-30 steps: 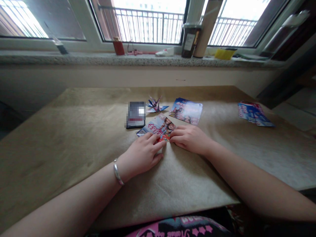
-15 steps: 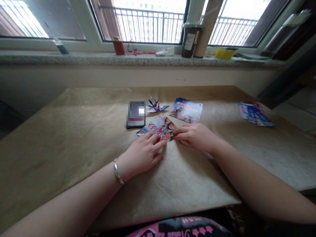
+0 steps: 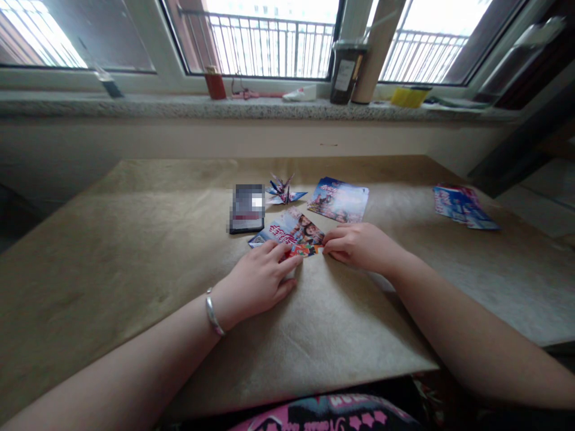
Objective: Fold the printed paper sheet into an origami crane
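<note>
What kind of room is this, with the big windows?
Probably a room at home, maybe in an apartment: a cloth-like covered table stands before a speckled windowsill that holds odds and ends, and a balcony-style railing shows outside.

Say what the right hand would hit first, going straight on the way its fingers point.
The paper, right at the right hand's fingertips. Past it, probably the left hand's fingers or the dark case; depth is unclear.

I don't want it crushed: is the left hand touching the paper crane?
Apart: in the head view, the printed paper shows between the left hand and the paper crane.
</note>
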